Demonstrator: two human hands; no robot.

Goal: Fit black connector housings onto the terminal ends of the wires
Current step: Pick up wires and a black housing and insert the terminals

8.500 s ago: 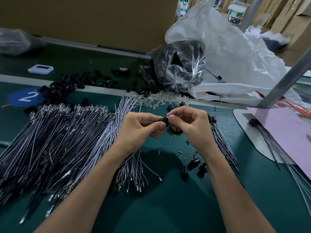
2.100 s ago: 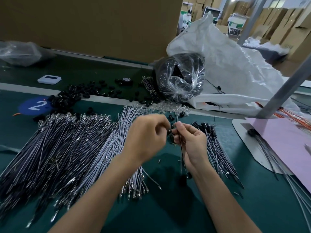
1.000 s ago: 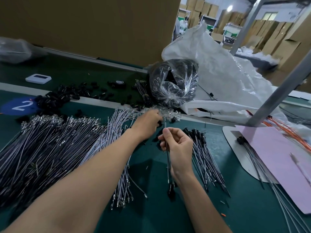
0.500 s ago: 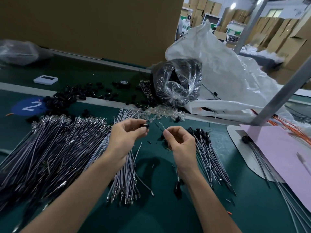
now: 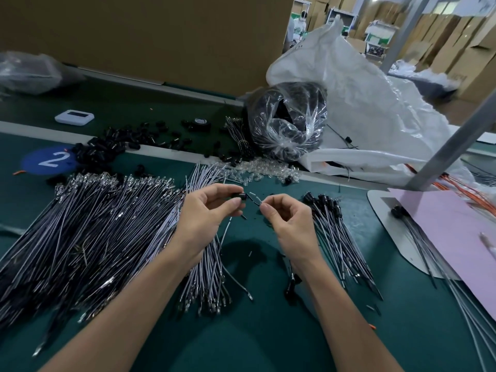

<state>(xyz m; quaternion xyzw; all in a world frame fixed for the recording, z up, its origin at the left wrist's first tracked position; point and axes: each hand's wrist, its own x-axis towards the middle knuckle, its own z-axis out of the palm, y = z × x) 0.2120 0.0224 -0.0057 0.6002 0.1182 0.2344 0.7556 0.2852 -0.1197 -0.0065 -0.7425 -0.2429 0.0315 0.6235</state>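
A: Which step is in hand?

B: The mating itself, I judge. The left hand [image 5: 206,213] pinches a black connector housing [image 5: 239,196] between thumb and fingertips, held up above the green table [image 5: 268,331]. The right hand [image 5: 288,221] pinches 1 wire [image 5: 256,200] just behind its terminal end. The tip points toward the housing, near it but not touching.

A: How should it be done well?

B: Line the terminal up with the housing's opening before pushing. Hold the wire close to the metal so it does not buckle, push straight, then tug lightly to check that it has caught.

A: What can't you make out?

B: The housing's opening is too small to read, so I cannot tell which way it faces. The terminal's shape is blurred. The rest of the wire passes behind the right palm and wrist. A dark lump [image 5: 291,285] beside the right forearm may be its far end, but I cannot tell. The pile of bare wires [image 5: 94,224] runs off the left edge, and the fitted wires [image 5: 335,229] lie partly behind the right hand.
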